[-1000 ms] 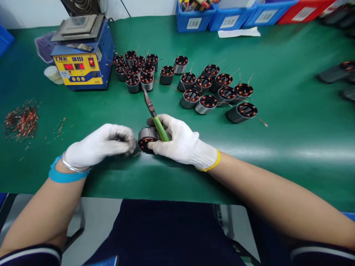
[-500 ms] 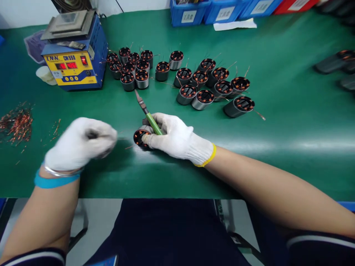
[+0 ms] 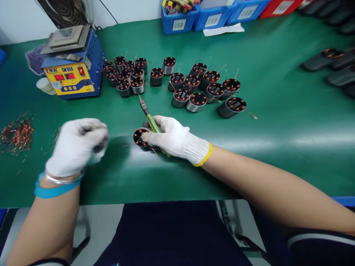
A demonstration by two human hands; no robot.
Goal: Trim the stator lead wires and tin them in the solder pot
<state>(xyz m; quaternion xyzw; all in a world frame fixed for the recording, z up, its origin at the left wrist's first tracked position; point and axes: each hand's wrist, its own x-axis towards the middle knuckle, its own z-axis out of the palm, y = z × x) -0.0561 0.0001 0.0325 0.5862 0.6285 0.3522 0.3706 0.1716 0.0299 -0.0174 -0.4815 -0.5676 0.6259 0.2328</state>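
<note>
About twenty short, dark metal cylinders with black rims and orange copper coils [image 3: 181, 96] stand in loose groups on the far half of the green table [image 3: 249, 166], and thin copper wires stick out from many of them. One more round, dark cylinder with copper coils [image 3: 137, 136] is near the middle of the table's front edge, tipped so that its coil face looks toward the person. The right hand [image 3: 176, 138] in a white knitted glove grips this one with the thumb on its rim, and holds also the green-handled metal cutters [image 3: 152, 122], whose tips point to the far edge and cut nothing now. A copper wire end is visible under this cylinder.

The left hand [image 3: 76, 146], gloved in white, is well apart from it, toward the left edge, with fingers curled; it is blurred, so I cannot tell if they pinch something.

A heap of short copper wire scraps [image 3: 18, 133] near the left edge suggests that much trimming is done already. The gripped piece seems unfinished. Which standing pieces are finished and which are left, I cannot tell.
</note>
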